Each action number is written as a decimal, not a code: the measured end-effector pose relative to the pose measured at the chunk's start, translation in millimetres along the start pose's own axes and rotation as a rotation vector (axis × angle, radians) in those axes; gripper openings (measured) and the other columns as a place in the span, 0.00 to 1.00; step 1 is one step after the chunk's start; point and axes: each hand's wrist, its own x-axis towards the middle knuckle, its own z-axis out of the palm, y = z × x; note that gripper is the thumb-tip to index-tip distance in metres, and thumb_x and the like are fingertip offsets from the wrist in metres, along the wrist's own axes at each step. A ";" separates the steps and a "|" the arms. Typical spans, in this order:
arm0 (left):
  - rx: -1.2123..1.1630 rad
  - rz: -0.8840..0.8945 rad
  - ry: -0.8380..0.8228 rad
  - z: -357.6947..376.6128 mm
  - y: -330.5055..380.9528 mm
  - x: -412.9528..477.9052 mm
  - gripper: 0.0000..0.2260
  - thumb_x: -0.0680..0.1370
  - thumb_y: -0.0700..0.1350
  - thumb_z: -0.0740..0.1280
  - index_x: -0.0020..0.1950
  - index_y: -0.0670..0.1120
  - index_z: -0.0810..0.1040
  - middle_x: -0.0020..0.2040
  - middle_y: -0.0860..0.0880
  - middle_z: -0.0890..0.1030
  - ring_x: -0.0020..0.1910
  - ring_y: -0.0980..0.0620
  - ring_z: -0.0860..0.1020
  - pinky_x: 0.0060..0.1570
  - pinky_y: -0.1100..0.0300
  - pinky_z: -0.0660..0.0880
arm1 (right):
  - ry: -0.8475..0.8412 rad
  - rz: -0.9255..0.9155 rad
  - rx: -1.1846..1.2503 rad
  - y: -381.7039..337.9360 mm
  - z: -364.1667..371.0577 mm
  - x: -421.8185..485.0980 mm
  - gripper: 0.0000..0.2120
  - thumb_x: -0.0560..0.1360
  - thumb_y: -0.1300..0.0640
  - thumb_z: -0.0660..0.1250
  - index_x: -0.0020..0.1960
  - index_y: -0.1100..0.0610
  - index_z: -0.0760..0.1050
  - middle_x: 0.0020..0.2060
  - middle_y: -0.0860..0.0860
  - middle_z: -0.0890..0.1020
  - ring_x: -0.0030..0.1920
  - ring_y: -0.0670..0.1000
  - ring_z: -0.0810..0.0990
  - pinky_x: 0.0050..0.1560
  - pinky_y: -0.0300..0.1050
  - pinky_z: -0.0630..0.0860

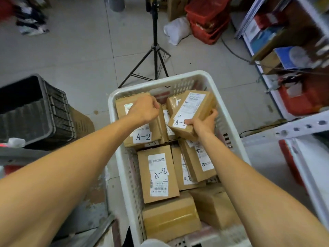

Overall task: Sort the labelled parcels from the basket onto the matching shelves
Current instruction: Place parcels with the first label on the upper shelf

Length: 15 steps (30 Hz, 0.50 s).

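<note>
The shelves (302, 124) run down the right edge, cut off by the frame, their contents too blurred to name. The white basket (160, 82) fills the centre; its near end runs out of view between the forearms. A black crate (26, 111) sits on the floor to its left, a tripod (156, 50) stands just beyond its far rim, and red crates (206, 20) are stacked farther back. Brown parcels crowd the basket, overlapping so that many labels are half covered. One A-2 parcel (157, 175) lies flat, label up, long axis running near to far. Two plain parcels (170, 216) at the near end show no label. The right hand (203, 122) clamps the near end of a parcel (193, 111) raised above the others at the far right of the basket, label up, its long axis slanting from near-left to far-right; the thumb covers the mark after "A-". The left hand (144, 109), fingers curled, sits over a far-left parcel (142, 136) marked A-2; whether it grips that parcel cannot be told.
</note>
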 end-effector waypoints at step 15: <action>0.053 -0.041 0.109 -20.0 48.4 -108.5 0.07 0.76 0.36 0.63 0.47 0.47 0.77 0.42 0.50 0.78 0.42 0.51 0.77 0.43 0.57 0.76 | -0.583 -0.106 0.079 0.0 -87.6 -65.1 0.54 0.67 0.80 0.64 0.77 0.39 0.48 0.68 0.54 0.73 0.59 0.55 0.77 0.43 0.50 0.83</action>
